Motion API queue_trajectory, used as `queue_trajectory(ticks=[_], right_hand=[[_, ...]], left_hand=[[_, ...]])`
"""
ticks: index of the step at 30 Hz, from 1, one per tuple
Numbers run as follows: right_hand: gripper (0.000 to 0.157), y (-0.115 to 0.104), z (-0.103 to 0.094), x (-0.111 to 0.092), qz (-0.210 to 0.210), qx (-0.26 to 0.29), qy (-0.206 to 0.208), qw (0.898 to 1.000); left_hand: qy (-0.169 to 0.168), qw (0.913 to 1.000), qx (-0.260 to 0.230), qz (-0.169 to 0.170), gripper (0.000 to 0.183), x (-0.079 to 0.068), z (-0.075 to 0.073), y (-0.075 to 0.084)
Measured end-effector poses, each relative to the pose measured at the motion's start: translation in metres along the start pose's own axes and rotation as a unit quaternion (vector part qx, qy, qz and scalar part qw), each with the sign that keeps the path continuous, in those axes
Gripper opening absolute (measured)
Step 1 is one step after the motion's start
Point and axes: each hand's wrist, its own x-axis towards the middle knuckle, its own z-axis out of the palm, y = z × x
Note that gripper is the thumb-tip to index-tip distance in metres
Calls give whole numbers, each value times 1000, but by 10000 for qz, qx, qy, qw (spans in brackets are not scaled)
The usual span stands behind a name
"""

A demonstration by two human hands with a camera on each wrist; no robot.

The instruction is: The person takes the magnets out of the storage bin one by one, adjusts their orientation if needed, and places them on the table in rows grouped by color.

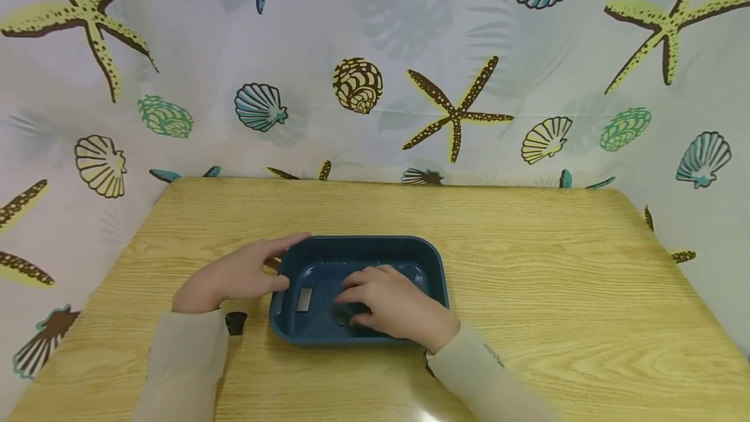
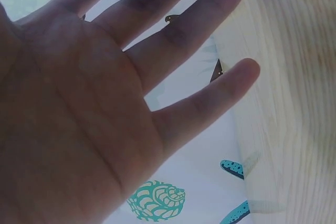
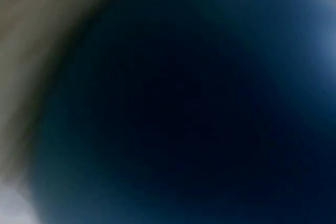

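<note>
A dark blue rectangular tub (image 1: 363, 340) stands on the wooden table in the head view. My left hand (image 1: 243, 273) is at its left end, with the thumb and fingertips right at the rim. Straight, spread fingers show in the left wrist view. My right hand (image 1: 392, 301) reaches inside over the tub's floor, fingers bent loosely and thumb apart from them. Just below those fingertips is a small dark round spot (image 1: 342, 321). A small pale rectangular piece (image 1: 304, 299) lies toward the tub's left end. The right wrist view is mostly dark, blurred blue.
A small black object (image 1: 236, 323) lies beside my left wrist. The wooden table (image 1: 556, 266) extends on both sides of the tub. Behind it hangs a white curtain (image 1: 316, 25) printed with shells and starfish.
</note>
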Motion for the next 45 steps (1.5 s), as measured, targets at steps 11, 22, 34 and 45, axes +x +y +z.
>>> queue_trajectory(ticks=[11, 22, 34, 45], right_hand=[[30, -1, 4, 6, 34, -201, -153, 9997], [26, 0, 8, 9, -98, -73, -176, 9998], [14, -2, 10, 10, -8, -77, -221, 9997], [11, -4, 10, 7, 122, -227, 148, 9996]], left_hand=[[-56, 9998, -150, -82, 82, 1, 1, -1], [-73, 9999, -135, 31, 84, -2, 1, -1], [-82, 9998, -190, 43, 84, -2, 2, -2], [-11, 9998, -161, -123, 82, -3, 5, -2]])
